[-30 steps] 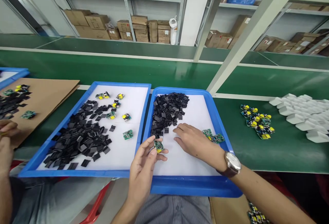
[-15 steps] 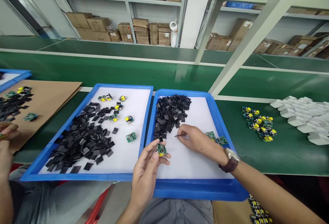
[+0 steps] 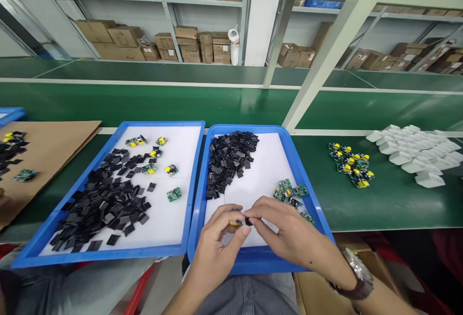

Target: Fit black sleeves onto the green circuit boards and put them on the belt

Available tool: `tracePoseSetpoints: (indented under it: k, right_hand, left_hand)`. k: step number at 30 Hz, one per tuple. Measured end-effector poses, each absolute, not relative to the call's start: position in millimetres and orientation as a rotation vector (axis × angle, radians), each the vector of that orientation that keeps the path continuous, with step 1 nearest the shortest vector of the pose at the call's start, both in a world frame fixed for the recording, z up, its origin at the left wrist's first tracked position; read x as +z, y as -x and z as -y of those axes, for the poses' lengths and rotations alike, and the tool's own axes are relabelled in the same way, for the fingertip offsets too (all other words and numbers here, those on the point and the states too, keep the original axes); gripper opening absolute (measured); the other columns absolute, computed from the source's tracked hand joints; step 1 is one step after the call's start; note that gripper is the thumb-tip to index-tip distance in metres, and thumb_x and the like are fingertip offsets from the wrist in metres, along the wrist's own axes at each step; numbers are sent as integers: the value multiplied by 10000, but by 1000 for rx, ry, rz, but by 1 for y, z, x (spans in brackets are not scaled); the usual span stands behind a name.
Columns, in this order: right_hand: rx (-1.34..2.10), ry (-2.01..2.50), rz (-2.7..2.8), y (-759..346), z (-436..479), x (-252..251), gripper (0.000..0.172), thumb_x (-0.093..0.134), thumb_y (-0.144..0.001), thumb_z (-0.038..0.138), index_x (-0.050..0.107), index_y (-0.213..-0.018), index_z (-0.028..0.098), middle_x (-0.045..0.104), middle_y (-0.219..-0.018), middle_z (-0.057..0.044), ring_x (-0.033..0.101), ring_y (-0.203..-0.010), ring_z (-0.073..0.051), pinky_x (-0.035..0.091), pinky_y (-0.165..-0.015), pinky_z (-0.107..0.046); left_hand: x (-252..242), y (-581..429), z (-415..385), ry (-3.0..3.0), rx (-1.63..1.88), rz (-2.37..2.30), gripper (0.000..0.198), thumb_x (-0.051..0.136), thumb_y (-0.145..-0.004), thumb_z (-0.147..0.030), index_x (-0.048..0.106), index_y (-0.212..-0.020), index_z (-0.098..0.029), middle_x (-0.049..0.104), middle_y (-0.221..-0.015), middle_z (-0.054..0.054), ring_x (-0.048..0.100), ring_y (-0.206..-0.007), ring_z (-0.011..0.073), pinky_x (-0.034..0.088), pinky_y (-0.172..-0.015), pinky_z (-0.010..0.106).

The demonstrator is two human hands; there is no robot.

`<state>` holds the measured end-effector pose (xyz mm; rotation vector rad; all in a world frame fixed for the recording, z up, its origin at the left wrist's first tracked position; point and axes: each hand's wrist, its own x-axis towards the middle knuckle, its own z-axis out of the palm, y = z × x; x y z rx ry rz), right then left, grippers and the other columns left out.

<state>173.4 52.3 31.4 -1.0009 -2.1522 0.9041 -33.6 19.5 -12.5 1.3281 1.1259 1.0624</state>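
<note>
My left hand (image 3: 220, 238) is closed round a small circuit board (image 3: 236, 219) with a yellow part, mostly hidden by the fingers. Right beside it, my right hand (image 3: 280, 223) pinches a small black pad (image 3: 248, 221) at the board's edge; whether the two touch, I cannot tell. Both hands are over the near part of the right blue tray (image 3: 309, 168). In that tray lie a heap of black pads (image 3: 229, 160) at the far left and several circuit boards (image 3: 289, 192) at the right, partly behind my right hand.
Left stands another blue tray (image 3: 198, 170) with black pads (image 3: 108, 209) and several boards (image 3: 174, 194). More boards (image 3: 352, 164) and white plastic housings (image 3: 415, 153) sit on the green bench to the right. A slanted post (image 3: 325, 54) rises behind the trays. Cardboard (image 3: 68, 141) lies far left.
My right hand has brought the black pad from beside the heap to the board in my left hand. The view has shifted to the right, and the neighbour's hands have mostly left it.
</note>
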Motion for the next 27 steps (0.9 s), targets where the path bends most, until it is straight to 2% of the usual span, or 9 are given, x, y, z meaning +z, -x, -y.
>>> tracePoseSetpoints:
  k: [3, 7, 11, 14, 18, 23, 27]
  right_hand:
    - [985, 959, 1921, -167, -44, 23, 226, 610, -1018, 159, 727, -1183, 261, 718, -971, -44, 698, -895, -199, 583, -802, -346]
    - [1061, 939, 1634, -165, -37, 13, 120, 701, -974, 197, 778, -1046, 254, 741, -913, -46, 720, -855, -202, 598, -762, -338]
    - [1066, 1014, 1402, -172, -30, 9, 110, 728, -949, 194, 796, -1001, 263, 791, -926, -52, 753, -875, -214, 629, -765, -333]
    - [1038, 1054, 1344, -175, -24, 6, 161, 752, -920, 174, 810, -1023, 284, 805, -915, -43, 762, -833, -210, 639, -728, -320]
    - [1026, 1012, 1375, -169, -20, 0, 166, 735, -927, 155, 825, -990, 279, 789, -888, -58, 746, -841, -224, 623, -708, -339]
    - [1036, 999, 1321, -155, -19, -3, 186, 752, -902, 129, 822, -998, 273, 764, -835, -34, 724, -761, -186, 601, -670, -301]
    - [1077, 1080, 1256, -147, -18, -6, 121, 767, -882, 154, 814, -948, 245, 750, -789, -27, 716, -714, -175, 592, -651, -286]
  left_hand:
    - [-8, 27, -21, -1315, 1077, -1088, 170, 609, -1039, -318, 752, -1084, -237, 644, -1228, 95, 667, -858, 169, 600, -796, 315]
    - [2, 25, -20, -1180, 1067, -962, 176, 638, -1025, -328, 769, -1031, -210, 663, -1240, 96, 680, -795, 149, 612, -790, 314]
    - [4, 29, -13, -1011, 1012, -893, 277, 683, -1001, -332, 740, -1264, -268, 661, -1372, 118, 761, -931, 229, 634, -895, 398]
    - [1, 33, -10, -926, 1045, -856, 364, 698, -995, -312, 672, -1358, -313, 695, -1344, 118, 772, -950, 252, 647, -861, 411]
    - [-3, 35, -11, -915, 1085, -841, 297, 723, -977, -278, 702, -1273, -276, 707, -1324, 125, 748, -978, 243, 653, -831, 382]
    - [-2, 34, -13, -983, 1081, -855, 303, 743, -957, -212, 733, -1253, -279, 683, -1381, 112, 717, -1134, 251, 634, -942, 360]
    - [-2, 33, -13, -1004, 1091, -883, 305, 755, -943, -183, 758, -1227, -293, 713, -1350, 98, 724, -1177, 259, 615, -1013, 368]
